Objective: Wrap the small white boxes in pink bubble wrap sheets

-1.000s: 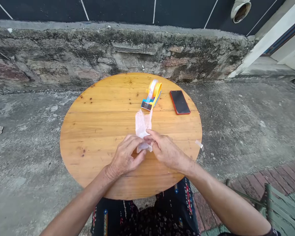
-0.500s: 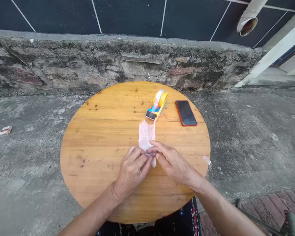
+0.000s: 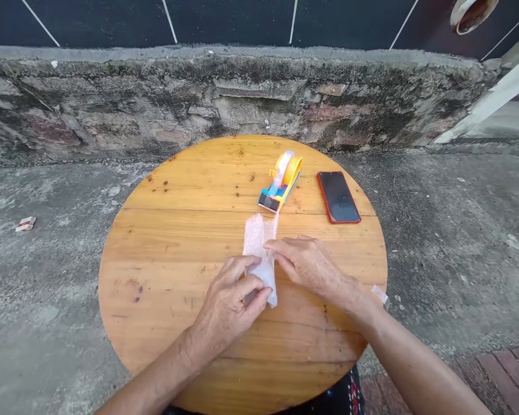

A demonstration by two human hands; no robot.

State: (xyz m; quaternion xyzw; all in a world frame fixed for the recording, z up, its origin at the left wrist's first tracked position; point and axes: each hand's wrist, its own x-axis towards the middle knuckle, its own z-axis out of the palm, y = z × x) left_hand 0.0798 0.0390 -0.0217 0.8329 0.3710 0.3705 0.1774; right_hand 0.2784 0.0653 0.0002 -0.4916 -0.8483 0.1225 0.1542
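A strip of white bubble wrap (image 3: 259, 248) lies lengthwise near the middle of the round wooden table (image 3: 164, 248). My left hand (image 3: 231, 305) pinches its near end between thumb and fingers. My right hand (image 3: 309, 264) rests on the wrap's right edge, fingers together and pointing left. A yellow and blue tape dispenser (image 3: 282, 180) stands just beyond the wrap's far end, with a strand of clear tape running down toward the wrap.
A red-edged phone (image 3: 338, 196) lies face up right of the dispenser. A short piece of clear tape (image 3: 380, 295) sticks off the table's right rim. Rough concrete ground surrounds the table, a stone ledge (image 3: 242, 98) runs behind it, and litter (image 3: 26, 223) lies at left.
The wrap has been lowered from a raised hold to lie flatter on the table. My right hand shifted up its right edge; my left stays at the near end. The camera tilted slightly.
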